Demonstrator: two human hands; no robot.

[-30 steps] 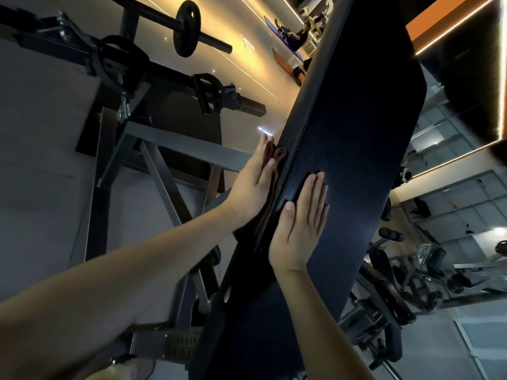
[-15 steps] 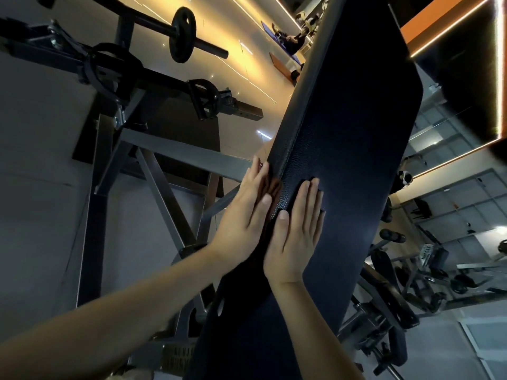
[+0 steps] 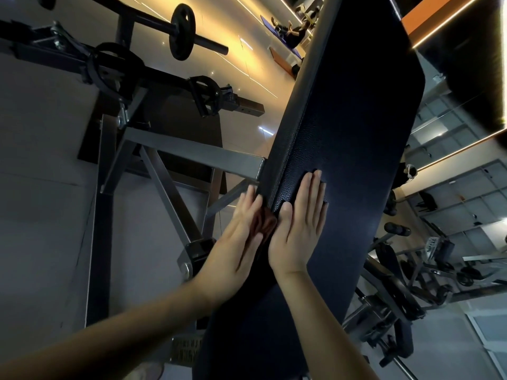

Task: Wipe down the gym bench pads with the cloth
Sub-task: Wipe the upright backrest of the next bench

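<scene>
A long black padded bench runs from the bottom centre up to the top right. My left hand lies flat with straight fingers against the pad's left side edge, pressing a brown cloth onto it. Only a small bunched part of the cloth shows between my two hands. My right hand rests flat on the pad's top surface, fingers straight and together, right beside the seam.
A grey steel frame with diagonal braces stands left of the bench. A barbell with a plate lies beyond it. More gym machines crowd the right side. People sit on mats far off.
Both hands have slid down the pad toward me. The left hand carried the cloth down along the side edge, and less of the cloth shows now.
</scene>
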